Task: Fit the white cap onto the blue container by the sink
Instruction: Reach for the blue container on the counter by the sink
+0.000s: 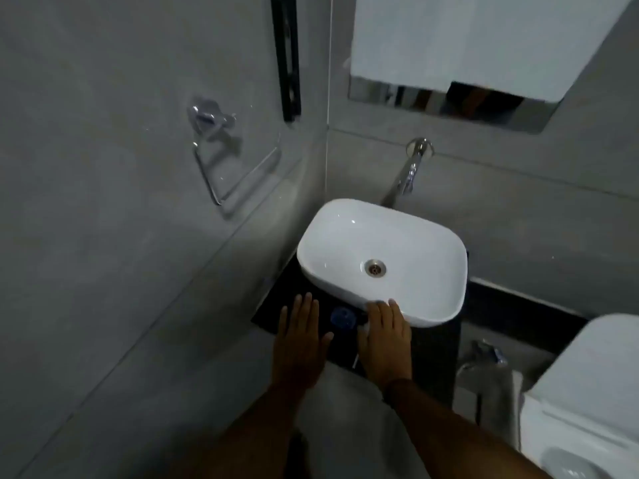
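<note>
On the far left wall a chrome towel ring hangs on grey tile, blurred by motion. Lower down, the left hand lies flat and palm-down on the dark counter, fingers spread and extended, gripping nothing. Just to its right, between the two hands, stands the blue container, seen from above as a round blue top; it touches neither palm clearly, though the left thumb reaches close to it. Its body below the top is hidden by the viewing angle. A small pale shape sits at the inner edge of the right hand, beside the container; it may be the white cap, but it is too small and dim to tell. The right hand is also flat and open, its fingertips resting on the front rim of the white basin, holding nothing visible. Above the basin a chrome wall spout points down. At the far right a white toilet is cut off by the frame edge.
</note>
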